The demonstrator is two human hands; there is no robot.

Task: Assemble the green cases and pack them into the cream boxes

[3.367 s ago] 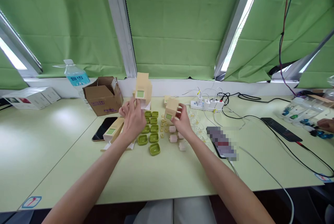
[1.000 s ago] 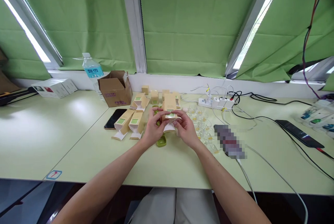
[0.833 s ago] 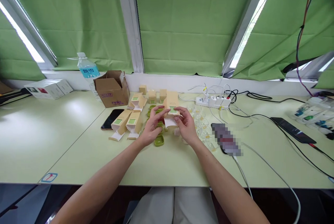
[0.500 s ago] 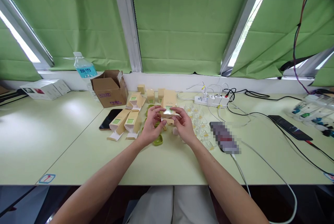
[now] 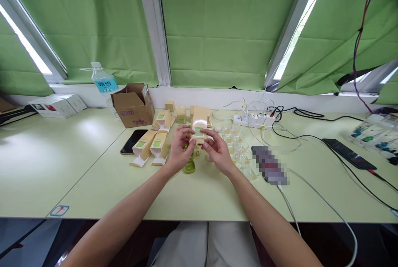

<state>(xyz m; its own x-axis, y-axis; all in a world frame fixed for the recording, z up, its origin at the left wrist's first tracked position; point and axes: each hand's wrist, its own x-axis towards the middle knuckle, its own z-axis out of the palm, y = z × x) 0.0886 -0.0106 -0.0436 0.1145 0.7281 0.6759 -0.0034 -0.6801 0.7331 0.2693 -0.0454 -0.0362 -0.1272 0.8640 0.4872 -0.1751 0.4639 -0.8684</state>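
The cream box (image 5: 199,127) is pinched at its near end by the left hand (image 5: 181,146) at its 8 o'clock and right hand (image 5: 219,151) at 4, neither nearer; its long axis seems to run toward 12. At 10, the bottle's (image 5: 96,69) blue label (image 5: 106,85) reads 飘雪; the brown carton's (image 5: 121,103) print is illegible.

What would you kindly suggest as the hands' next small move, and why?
It may be best to press the near end flap of the held box inward with the thumbs: the left hand and right hand grip its sides, thumbs at that end, though whether the flap is seated is hard to tell.
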